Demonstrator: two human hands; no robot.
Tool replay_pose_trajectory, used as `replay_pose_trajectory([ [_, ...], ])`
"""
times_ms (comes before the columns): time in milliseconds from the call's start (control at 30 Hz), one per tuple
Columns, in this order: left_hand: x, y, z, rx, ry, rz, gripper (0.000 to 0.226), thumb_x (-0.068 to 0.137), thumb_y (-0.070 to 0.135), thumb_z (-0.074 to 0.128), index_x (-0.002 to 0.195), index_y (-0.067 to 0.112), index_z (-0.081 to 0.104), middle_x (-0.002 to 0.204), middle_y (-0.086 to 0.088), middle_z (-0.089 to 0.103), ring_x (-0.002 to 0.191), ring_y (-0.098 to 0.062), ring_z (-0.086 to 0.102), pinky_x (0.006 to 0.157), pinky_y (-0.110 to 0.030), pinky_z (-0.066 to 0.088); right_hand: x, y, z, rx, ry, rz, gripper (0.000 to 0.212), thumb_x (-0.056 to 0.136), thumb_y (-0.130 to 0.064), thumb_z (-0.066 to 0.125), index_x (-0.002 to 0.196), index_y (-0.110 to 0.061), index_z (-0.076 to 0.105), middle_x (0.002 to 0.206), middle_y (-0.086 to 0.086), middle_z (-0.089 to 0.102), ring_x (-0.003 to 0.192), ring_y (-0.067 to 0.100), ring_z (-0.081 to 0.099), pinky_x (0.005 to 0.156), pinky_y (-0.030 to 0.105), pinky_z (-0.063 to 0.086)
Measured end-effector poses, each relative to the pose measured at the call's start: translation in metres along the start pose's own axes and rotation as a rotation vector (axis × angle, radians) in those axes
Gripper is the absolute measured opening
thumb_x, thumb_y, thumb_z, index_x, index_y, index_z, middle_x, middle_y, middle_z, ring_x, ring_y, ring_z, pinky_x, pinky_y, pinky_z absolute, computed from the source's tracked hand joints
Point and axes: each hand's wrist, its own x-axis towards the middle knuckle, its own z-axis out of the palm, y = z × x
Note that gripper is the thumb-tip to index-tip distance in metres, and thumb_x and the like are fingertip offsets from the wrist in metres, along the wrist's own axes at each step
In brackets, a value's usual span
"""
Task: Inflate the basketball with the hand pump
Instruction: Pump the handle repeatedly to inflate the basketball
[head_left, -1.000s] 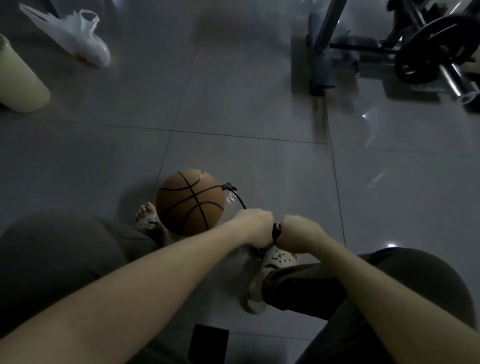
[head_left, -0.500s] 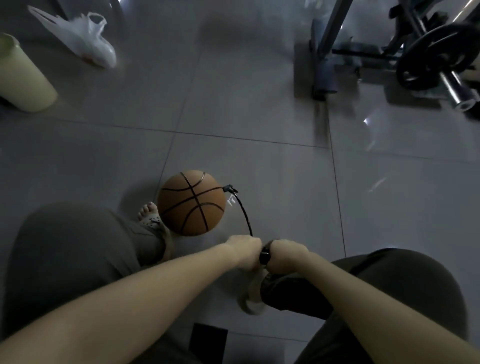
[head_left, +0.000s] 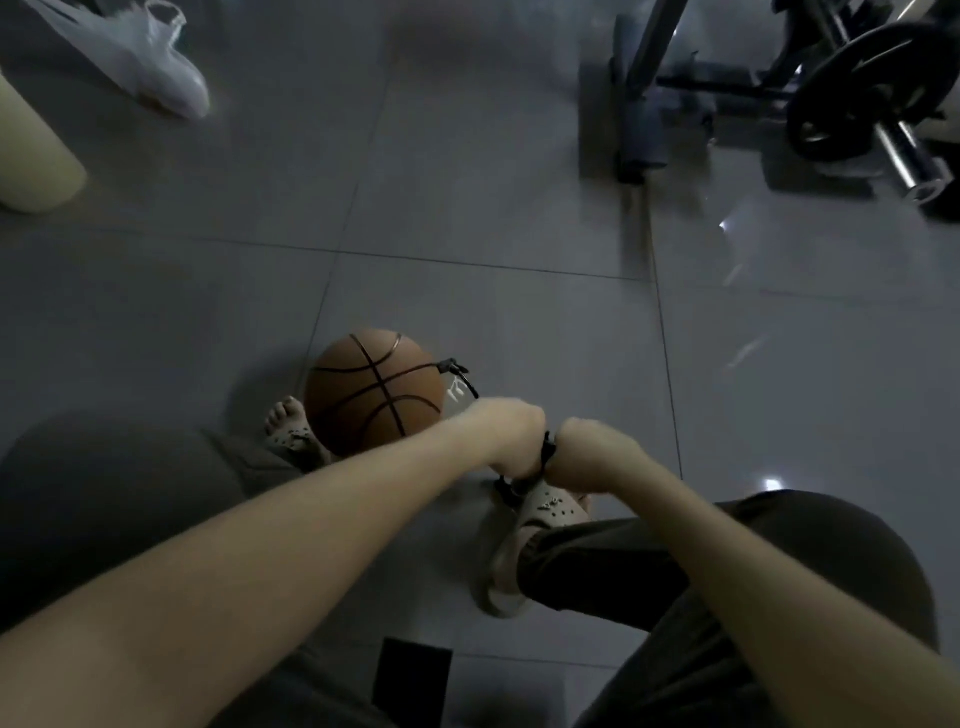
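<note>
Both fists, L hand (head_left: 511, 434) & R hand (head_left: 589, 452), wrap tight round the pump handle (head_left: 547, 451). Basketball (head_left: 374, 389) sits on floor (head_left: 467, 208) by L foot (head_left: 288, 423), hose (head_left: 467, 382) already plugged in. Pumping looks underway; how full, can't tell.

The left hand (head_left: 511, 435) and right hand (head_left: 592, 453) hide nearly all of the pump handle (head_left: 547, 450) and the barrel below

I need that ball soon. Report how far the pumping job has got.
Done: the thin black hose is attached at the side of the round orange basketball. In hand: left hand and right hand grip the black pump handle. Left: finish pumping and detach the hose; the ball's firmness cannot be judged.
</note>
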Motion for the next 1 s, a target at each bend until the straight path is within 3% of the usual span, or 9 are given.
replay_pose_trajectory([
  [100, 0.013, -0.005, 0.031, -0.05, 0.058, 0.011, 0.016, 0.094, 0.029, 0.057, 0.093, 0.014, 0.056, 0.104, -0.012, 0.067, 0.091, -0.033, 0.064, 0.069, -0.033, 0.041, 0.016, 0.01, 0.027, 0.027, 0.017, -0.003, 0.017, 0.091, -0.03, 0.053, 0.082, -0.016, 0.052, 0.076, -0.002, 0.053, 0.075, 0.024, 0.058, 0.067, 0.034, 0.051],
  [333, 0.035, -0.012, 0.068, -0.122, 0.029, -0.023, 0.012, 0.095, 0.027, 0.057, 0.09, 0.016, 0.054, 0.105, -0.015, 0.068, 0.096, -0.036, 0.065, 0.069, -0.035, 0.04, 0.034, 0.016, 0.05, 0.014, 0.02, -0.019, 0.023, 0.092, -0.036, 0.053, 0.1, -0.016, 0.06, 0.1, 0.004, 0.065, 0.09, 0.026, 0.064, 0.076, 0.035, 0.053],
  [467, 0.019, -0.005, 0.082, -0.103, -0.027, 0.0, 0.024, 0.096, 0.025, 0.06, 0.112, 0.007, 0.062, 0.114, -0.016, 0.067, 0.102, -0.036, 0.065, 0.075, -0.037, 0.046, 0.023, 0.009, 0.066, -0.037, -0.054, 0.032, 0.031, 0.093, -0.04, 0.055, 0.115, -0.018, 0.062, 0.114, 0.004, 0.065, 0.102, 0.025, 0.063, 0.082, 0.035, 0.051],
  [600, -0.01, -0.009, 0.088, -0.05, -0.209, 0.012, 0.008, 0.096, 0.021, 0.061, 0.097, 0.014, 0.058, 0.096, -0.008, 0.064, 0.08, -0.026, 0.062, 0.065, -0.035, 0.047, -0.013, -0.012, 0.067, -0.049, -0.201, 0.019, 0.039, 0.097, -0.035, 0.055, 0.129, -0.014, 0.056, 0.123, 0.007, 0.061, 0.112, 0.026, 0.061, 0.096, 0.036, 0.05],
  [667, -0.024, -0.013, 0.057, -0.05, -0.191, 0.031, 0.018, 0.094, 0.02, 0.063, 0.079, 0.016, 0.054, 0.077, -0.004, 0.058, 0.064, -0.021, 0.055, 0.057, -0.031, 0.043, -0.03, -0.018, 0.038, -0.037, -0.164, -0.042, 0.034, 0.093, -0.034, 0.059, 0.119, -0.012, 0.063, 0.112, 0.009, 0.066, 0.106, 0.028, 0.065, 0.087, 0.035, 0.052],
  [733, -0.036, -0.013, 0.01, -0.078, -0.133, 0.044, 0.025, 0.091, 0.021, 0.067, 0.07, 0.016, 0.054, 0.067, -0.002, 0.055, 0.056, -0.018, 0.052, 0.051, -0.029, 0.04, -0.045, -0.02, -0.007, -0.033, -0.149, -0.059, 0.026, 0.089, -0.031, 0.066, 0.103, -0.009, 0.07, 0.081, 0.005, 0.066, 0.079, 0.025, 0.069, 0.067, 0.032, 0.054],
  [800, -0.049, -0.008, -0.038, -0.117, -0.053, 0.038, 0.02, 0.087, 0.022, 0.071, 0.072, 0.016, 0.06, 0.066, -0.001, 0.058, 0.057, -0.018, 0.053, 0.051, -0.029, 0.041, -0.061, -0.018, -0.054, 0.011, -0.125, -0.049, 0.024, 0.087, -0.031, 0.07, 0.095, -0.009, 0.071, 0.067, 0.003, 0.058, 0.054, 0.018, 0.054, 0.049, 0.026, 0.045],
  [900, -0.052, -0.002, -0.075, -0.16, 0.03, 0.046, 0.015, 0.086, 0.02, 0.073, 0.077, 0.014, 0.063, 0.069, -0.001, 0.059, 0.059, -0.017, 0.053, 0.051, -0.028, 0.039, -0.069, -0.008, -0.094, 0.093, -0.074, -0.059, 0.014, 0.085, -0.024, 0.068, 0.089, -0.01, 0.069, 0.066, 0.003, 0.054, 0.05, 0.016, 0.044, 0.048, 0.025, 0.038],
  [1000, -0.038, 0.001, -0.055, -0.158, 0.032, 0.015, 0.014, 0.089, 0.02, 0.068, 0.079, 0.011, 0.064, 0.068, -0.002, 0.059, 0.056, -0.018, 0.053, 0.048, -0.028, 0.039, -0.05, -0.006, -0.07, 0.071, -0.083, -0.023, 0.01, 0.085, -0.019, 0.067, 0.08, -0.011, 0.065, 0.065, 0.003, 0.054, 0.05, 0.016, 0.044, 0.048, 0.025, 0.04],
])
